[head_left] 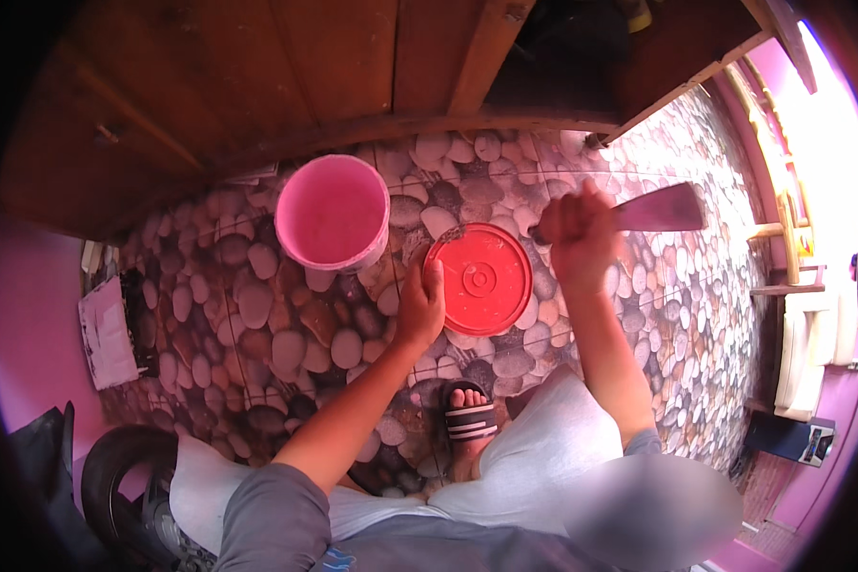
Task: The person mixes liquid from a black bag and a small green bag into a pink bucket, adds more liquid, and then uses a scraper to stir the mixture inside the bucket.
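Observation:
My left hand (421, 307) is closed on the left edge of a round red lid (494, 297) with raised rings at its middle. The thumb shows along the rim and the other fingers are mostly hidden. Whether a container sits under the lid, I cannot tell. To the right of the lid, my right hand (582, 236) is raised in a fist around the handle of a broad flat-bladed tool (665, 208). Its blade points right and widens toward the end; the hand is slightly blurred. A pink bucket (329, 214), open at the top, stands left of the lid.
Brown wooden furniture (353, 67) closes off the far side. The floor (267, 334) has a pebble pattern. My sandalled foot (468, 416) is just nearer than the lid. A white panel (112, 329) leans at the left wall; pale furniture (806, 353) stands at the right.

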Demonstrator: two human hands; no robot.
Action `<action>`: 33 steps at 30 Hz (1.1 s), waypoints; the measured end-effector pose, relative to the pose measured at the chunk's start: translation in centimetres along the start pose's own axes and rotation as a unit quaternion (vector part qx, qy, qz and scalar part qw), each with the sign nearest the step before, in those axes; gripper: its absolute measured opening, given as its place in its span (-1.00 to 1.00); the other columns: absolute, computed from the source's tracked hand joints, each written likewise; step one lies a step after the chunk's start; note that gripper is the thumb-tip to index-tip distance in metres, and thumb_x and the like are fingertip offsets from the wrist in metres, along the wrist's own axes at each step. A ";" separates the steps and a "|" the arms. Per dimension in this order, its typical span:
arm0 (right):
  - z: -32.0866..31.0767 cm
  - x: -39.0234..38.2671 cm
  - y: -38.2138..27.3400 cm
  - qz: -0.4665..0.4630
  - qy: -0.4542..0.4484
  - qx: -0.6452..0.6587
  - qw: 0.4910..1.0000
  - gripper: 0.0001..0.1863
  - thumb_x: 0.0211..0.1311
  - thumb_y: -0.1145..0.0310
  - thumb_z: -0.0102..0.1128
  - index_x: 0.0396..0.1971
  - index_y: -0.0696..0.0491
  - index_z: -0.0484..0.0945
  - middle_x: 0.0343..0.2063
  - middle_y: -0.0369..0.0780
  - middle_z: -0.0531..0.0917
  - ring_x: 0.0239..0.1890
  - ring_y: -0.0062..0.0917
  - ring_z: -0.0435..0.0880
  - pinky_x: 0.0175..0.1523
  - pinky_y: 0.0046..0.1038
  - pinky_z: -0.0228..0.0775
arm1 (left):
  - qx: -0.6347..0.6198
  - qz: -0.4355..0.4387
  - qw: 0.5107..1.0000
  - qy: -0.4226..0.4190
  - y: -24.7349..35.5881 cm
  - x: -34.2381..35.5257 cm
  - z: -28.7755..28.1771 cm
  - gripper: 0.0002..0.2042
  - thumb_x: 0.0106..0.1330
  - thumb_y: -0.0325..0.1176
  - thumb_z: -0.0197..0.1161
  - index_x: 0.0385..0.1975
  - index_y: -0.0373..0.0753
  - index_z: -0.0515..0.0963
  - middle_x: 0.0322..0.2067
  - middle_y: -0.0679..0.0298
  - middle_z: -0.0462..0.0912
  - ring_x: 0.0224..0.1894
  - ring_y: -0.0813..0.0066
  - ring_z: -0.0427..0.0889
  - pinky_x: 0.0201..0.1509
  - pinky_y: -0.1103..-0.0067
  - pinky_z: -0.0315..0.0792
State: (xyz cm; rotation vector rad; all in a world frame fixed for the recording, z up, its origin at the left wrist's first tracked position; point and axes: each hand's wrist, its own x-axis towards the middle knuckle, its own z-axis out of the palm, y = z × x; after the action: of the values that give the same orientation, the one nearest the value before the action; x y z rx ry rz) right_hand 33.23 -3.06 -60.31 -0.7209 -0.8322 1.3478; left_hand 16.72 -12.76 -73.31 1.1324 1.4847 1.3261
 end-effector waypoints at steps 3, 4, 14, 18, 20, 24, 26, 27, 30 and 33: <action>3.8 0.0 -1.8 -0.074 -0.157 0.014 0.985 -0.64 0.38 0.28 -0.01 -0.65 0.04 0.25 -0.77 -0.37 0.17 -0.74 -0.58 0.10 -0.59 -0.41 0.01 | 0.017 0.003 1.000 0.012 -1.0 -0.5 -1.3 -0.58 0.53 -0.16 -0.12 0.18 -0.36 0.33 0.07 -0.10 0.49 0.16 0.05 0.47 0.23 0.37 0.31; 1.6 -1.0 1.8 -0.072 -0.124 -0.022 0.989 -0.64 0.37 0.31 -0.02 -0.66 0.04 0.25 -0.76 -0.36 0.18 -0.74 -0.58 0.11 -0.59 -0.44 0.01 | 0.009 0.010 1.000 -0.012 -0.2 -0.2 -0.8 -0.58 0.53 -0.16 -0.11 0.17 -0.37 0.33 0.07 -0.10 0.49 0.15 0.04 0.48 0.22 0.37 0.32; 5.7 -0.9 2.9 -0.113 -0.031 -0.011 0.993 -0.59 0.33 0.32 -0.02 -0.73 0.02 0.17 -0.80 -0.37 0.15 -0.75 -0.60 0.13 -0.59 -0.49 0.03 | 0.049 0.016 0.999 -0.007 -1.1 -0.1 -1.1 -0.56 0.49 -0.15 -0.03 0.17 -0.38 0.32 0.07 -0.15 0.49 0.14 -0.03 0.49 0.21 0.33 0.34; 0.8 1.6 7.6 0.023 -0.047 -0.072 0.996 -0.76 0.33 0.51 -0.04 -0.58 0.08 0.27 -0.73 -0.36 0.30 -0.72 -0.63 0.20 -0.56 -0.54 0.08 | 0.084 0.075 0.993 -0.047 -1.2 1.1 -1.0 -0.57 0.48 -0.17 -0.01 0.17 -0.38 0.32 0.05 -0.15 0.50 0.14 -0.05 0.48 0.20 0.33 0.34; 3.6 1.0 4.2 0.031 -0.027 -0.052 0.998 -0.74 0.34 0.50 -0.04 -0.60 0.07 0.27 -0.73 -0.37 0.29 -0.72 -0.65 0.20 -0.58 -0.54 0.06 | 0.063 -0.001 0.998 -0.031 -0.9 0.1 -1.0 -0.56 0.47 -0.17 0.00 0.17 -0.39 0.31 0.05 -0.14 0.50 0.15 -0.08 0.47 0.22 0.32 0.33; 3.7 -0.1 3.4 -0.060 -0.141 0.006 0.988 -0.65 0.34 0.47 -0.04 -0.69 0.01 0.22 -0.78 -0.40 0.21 -0.74 -0.68 0.17 -0.64 -0.53 -0.04 | 0.003 0.001 0.999 -0.034 -0.9 -0.1 -0.7 -0.54 0.53 -0.14 -0.14 0.21 -0.39 0.27 0.17 -0.12 0.40 0.27 0.02 0.36 0.33 0.37 0.21; 0.3 -0.8 8.2 0.090 -0.002 -0.056 0.994 -0.64 0.32 0.48 -0.04 -0.71 0.01 0.20 -0.79 -0.40 0.19 -0.74 -0.67 0.13 -0.59 -0.53 -0.04 | -0.006 -0.012 0.999 -0.047 -1.9 -1.1 -0.3 -0.52 0.55 -0.11 -0.21 0.24 -0.37 0.27 0.21 -0.06 0.37 0.30 0.10 0.32 0.35 0.41 0.18; 1.0 -0.6 8.7 0.063 -0.007 -0.106 0.992 -0.64 0.33 0.45 -0.03 -0.71 0.01 0.20 -0.79 -0.40 0.19 -0.73 -0.68 0.14 -0.59 -0.54 -0.05 | -0.009 -0.011 0.999 -0.038 -2.1 0.3 -0.2 -0.50 0.57 -0.08 -0.28 0.27 -0.36 0.27 0.26 -0.01 0.34 0.34 0.18 0.29 0.38 0.45 0.14; 5.4 -0.5 6.1 0.063 -0.095 -0.006 0.993 -0.64 0.32 0.50 -0.03 -0.71 0.00 0.21 -0.77 -0.40 0.24 -0.73 -0.69 0.19 -0.62 -0.55 -0.02 | -0.056 -0.006 0.998 -0.031 -3.8 0.1 -0.9 -0.48 0.57 -0.09 -0.32 0.27 -0.41 0.23 0.28 -0.03 0.29 0.37 0.16 0.23 0.43 0.44 0.05; 5.5 -0.2 2.9 -0.037 -0.177 -0.008 0.984 -0.68 0.29 0.54 -0.02 -0.68 0.01 0.23 -0.74 -0.40 0.28 -0.72 -0.70 0.22 -0.64 -0.56 0.01 | -0.113 -0.012 0.992 -0.047 -3.7 0.3 0.0 -0.48 0.58 -0.11 -0.33 0.29 -0.43 0.20 0.29 -0.01 0.28 0.38 0.18 0.20 0.44 0.46 0.01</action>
State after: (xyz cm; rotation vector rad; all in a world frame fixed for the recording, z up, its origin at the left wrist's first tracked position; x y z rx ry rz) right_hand 27.02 -3.12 -59.80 -0.4622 -1.1411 1.4238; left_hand 16.24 -12.59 -76.98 1.0136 1.2411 1.3672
